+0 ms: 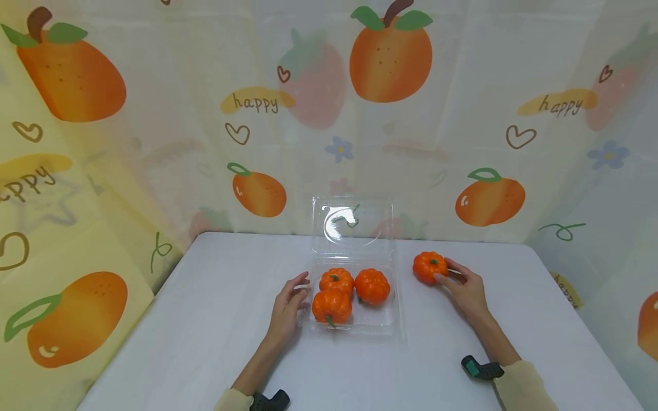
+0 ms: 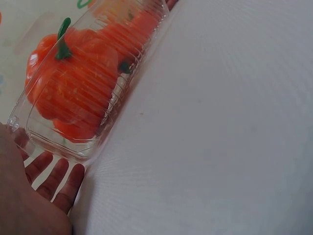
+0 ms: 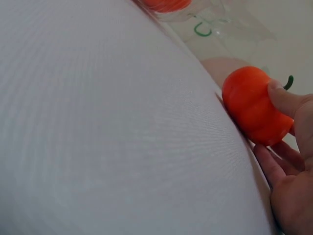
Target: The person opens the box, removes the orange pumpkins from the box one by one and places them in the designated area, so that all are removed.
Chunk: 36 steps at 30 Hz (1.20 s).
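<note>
In the head view, the right hand (image 1: pixel 465 290) is pinching an orange miniature pumpkin (image 1: pixel 429 267) between thumb and fingers, to the right of a clear plastic clamshell box (image 1: pixel 377 322) on the white table (image 1: pixel 216 308). The box's lid (image 1: pixel 354 225) is standing open at the back. Inside, a back-left pumpkin (image 1: pixel 336 279) and a front-left pumpkin (image 1: pixel 329 304) are touching, the front one tipping its green stem toward the person, while a third pumpkin (image 1: pixel 372 286) is sitting at the right. The left hand (image 1: pixel 288 305) is resting at the box's left side with loosely bent fingers.

In the left wrist view, the left hand's fingers are spreading slightly apart beside the end of the box; whether every fingertip is touching the plastic, I cannot tell. Orange pumpkins are showing through the ribbed wall.

In the right wrist view, the thumb is pressing the held pumpkin near its stem, the other fingers are supporting its far side, and part of the box is showing above.
</note>
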Each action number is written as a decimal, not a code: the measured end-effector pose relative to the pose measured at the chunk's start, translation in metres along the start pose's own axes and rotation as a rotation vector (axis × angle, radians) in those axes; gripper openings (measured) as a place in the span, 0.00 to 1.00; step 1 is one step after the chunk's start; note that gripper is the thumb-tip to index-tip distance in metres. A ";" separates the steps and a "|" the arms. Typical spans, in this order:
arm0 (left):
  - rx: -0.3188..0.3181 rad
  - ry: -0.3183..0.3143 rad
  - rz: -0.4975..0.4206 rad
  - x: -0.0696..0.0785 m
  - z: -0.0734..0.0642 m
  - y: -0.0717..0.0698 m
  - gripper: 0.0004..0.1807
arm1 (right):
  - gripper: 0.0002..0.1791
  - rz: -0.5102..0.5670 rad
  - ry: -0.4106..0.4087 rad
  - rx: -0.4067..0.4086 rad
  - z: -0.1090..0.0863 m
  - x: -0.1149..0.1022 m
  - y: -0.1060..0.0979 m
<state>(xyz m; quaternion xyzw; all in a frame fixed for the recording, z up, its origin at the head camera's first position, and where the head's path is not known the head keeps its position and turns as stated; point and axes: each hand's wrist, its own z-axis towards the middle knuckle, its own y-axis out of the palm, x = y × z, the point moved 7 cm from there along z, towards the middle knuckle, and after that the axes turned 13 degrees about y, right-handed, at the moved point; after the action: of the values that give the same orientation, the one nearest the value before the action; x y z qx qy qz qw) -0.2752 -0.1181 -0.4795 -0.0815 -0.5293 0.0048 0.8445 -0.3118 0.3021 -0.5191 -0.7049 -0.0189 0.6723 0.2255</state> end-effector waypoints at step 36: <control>0.006 0.017 -0.019 -0.002 0.001 -0.001 0.21 | 0.32 0.055 0.053 -0.090 0.000 -0.035 -0.018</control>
<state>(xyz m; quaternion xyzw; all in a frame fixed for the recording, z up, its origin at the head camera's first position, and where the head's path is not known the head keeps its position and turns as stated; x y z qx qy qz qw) -0.2771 -0.1189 -0.4811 -0.0741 -0.5229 -0.0022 0.8492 -0.3097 0.3071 -0.4802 -0.7320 -0.0235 0.6579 0.1754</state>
